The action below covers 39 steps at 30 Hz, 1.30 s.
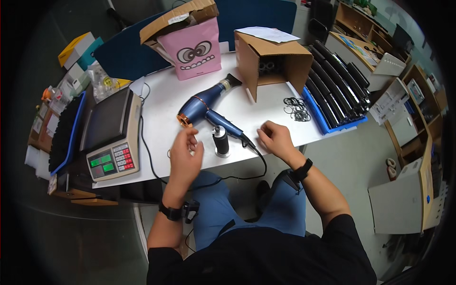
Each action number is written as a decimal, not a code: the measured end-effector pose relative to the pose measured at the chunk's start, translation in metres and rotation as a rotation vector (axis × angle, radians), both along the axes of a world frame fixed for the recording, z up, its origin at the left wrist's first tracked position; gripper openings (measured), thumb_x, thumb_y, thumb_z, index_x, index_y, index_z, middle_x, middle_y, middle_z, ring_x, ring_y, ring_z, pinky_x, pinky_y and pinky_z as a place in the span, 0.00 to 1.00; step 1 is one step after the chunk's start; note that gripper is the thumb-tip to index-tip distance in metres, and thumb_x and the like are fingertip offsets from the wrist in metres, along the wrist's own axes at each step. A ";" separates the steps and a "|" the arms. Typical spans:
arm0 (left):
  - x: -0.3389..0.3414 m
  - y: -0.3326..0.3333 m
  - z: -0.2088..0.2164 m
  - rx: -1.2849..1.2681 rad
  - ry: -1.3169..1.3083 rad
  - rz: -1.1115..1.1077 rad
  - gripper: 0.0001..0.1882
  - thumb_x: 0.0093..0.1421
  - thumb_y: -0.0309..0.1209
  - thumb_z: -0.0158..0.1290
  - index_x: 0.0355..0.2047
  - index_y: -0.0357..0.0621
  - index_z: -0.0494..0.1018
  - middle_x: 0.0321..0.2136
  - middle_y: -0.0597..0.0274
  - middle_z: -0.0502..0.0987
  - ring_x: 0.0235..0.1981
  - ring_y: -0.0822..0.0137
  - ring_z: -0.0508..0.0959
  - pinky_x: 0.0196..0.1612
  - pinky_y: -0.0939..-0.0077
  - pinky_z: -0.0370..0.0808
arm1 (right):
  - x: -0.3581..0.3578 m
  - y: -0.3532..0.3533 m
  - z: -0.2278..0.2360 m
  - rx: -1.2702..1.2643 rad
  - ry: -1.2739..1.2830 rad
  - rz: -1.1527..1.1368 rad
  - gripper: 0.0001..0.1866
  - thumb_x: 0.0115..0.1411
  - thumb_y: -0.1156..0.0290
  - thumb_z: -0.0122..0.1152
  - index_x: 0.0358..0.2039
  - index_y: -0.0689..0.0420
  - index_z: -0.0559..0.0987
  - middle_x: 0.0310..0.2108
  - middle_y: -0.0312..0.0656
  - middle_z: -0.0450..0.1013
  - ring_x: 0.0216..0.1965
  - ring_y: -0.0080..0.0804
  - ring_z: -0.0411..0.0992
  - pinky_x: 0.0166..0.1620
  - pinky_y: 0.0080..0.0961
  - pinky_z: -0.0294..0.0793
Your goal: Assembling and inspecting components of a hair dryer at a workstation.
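Note:
My left hand (186,154) hovers over the table's front edge, fingers loosely bent and thumb apart, nothing visible in it. Just beyond it lies a dark blue hair dryer (195,108) with copper-coloured trim, its nozzle pointing away to the right. Between my hands a small black cylinder (220,141) with a silver top stands upright on a round metal base. My right hand (277,139) is at the front edge, right of the dryer's handle, fingers loosely curled and thumb apart; its palm side is hidden. The dryer's black cord (259,154) loops over the front edge.
At left stand a weighing scale (108,159) and a blue-edged tray of black pieces (66,135). Behind are a pink bag (197,52) and an open cardboard box (249,61). Black rings (297,110) lie near a blue tray (319,114) of glossy black tubes (335,85).

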<state>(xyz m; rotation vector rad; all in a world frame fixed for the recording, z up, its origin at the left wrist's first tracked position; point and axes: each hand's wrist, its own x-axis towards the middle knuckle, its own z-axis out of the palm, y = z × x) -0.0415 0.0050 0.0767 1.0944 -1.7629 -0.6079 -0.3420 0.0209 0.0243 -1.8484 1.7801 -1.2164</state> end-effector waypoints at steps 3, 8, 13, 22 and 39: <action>0.008 -0.032 0.034 -0.023 0.211 -0.007 0.05 0.68 0.24 0.58 0.40 0.35 0.75 0.28 0.67 0.75 0.29 0.79 0.70 0.34 0.80 0.70 | -0.002 0.004 -0.009 -0.032 -0.073 -0.019 0.11 0.60 0.65 0.68 0.29 0.60 0.81 0.21 0.46 0.78 0.21 0.37 0.78 0.30 0.30 0.77; 0.005 -0.137 0.101 -0.142 -0.157 0.065 0.13 0.67 0.35 0.57 0.38 0.35 0.80 0.28 0.57 0.80 0.31 0.65 0.79 0.37 0.69 0.74 | -0.003 0.003 -0.016 -0.076 -0.107 -0.025 0.10 0.60 0.67 0.67 0.28 0.60 0.82 0.19 0.44 0.77 0.19 0.35 0.76 0.29 0.28 0.76; -0.019 -0.245 0.141 -0.598 -0.405 0.225 0.15 0.68 0.34 0.51 0.45 0.36 0.80 0.41 0.45 0.83 0.46 0.44 0.82 0.51 0.53 0.78 | -0.003 0.003 -0.017 -0.098 -0.086 -0.019 0.09 0.59 0.68 0.67 0.27 0.60 0.81 0.20 0.44 0.77 0.19 0.35 0.76 0.29 0.28 0.76; -0.038 -0.316 0.147 -0.445 -0.742 0.499 0.16 0.68 0.36 0.48 0.46 0.43 0.83 0.42 0.47 0.84 0.46 0.44 0.84 0.51 0.51 0.79 | -0.007 0.002 -0.014 -0.111 -0.073 0.000 0.09 0.59 0.68 0.67 0.26 0.60 0.81 0.20 0.44 0.78 0.20 0.36 0.77 0.29 0.30 0.77; -0.026 -0.308 0.155 -0.447 -0.519 0.612 0.14 0.64 0.43 0.59 0.37 0.46 0.84 0.38 0.51 0.85 0.43 0.47 0.84 0.48 0.53 0.78 | -0.005 0.003 -0.015 -0.149 -0.013 -0.003 0.10 0.59 0.68 0.67 0.28 0.62 0.82 0.20 0.45 0.78 0.19 0.34 0.76 0.28 0.28 0.76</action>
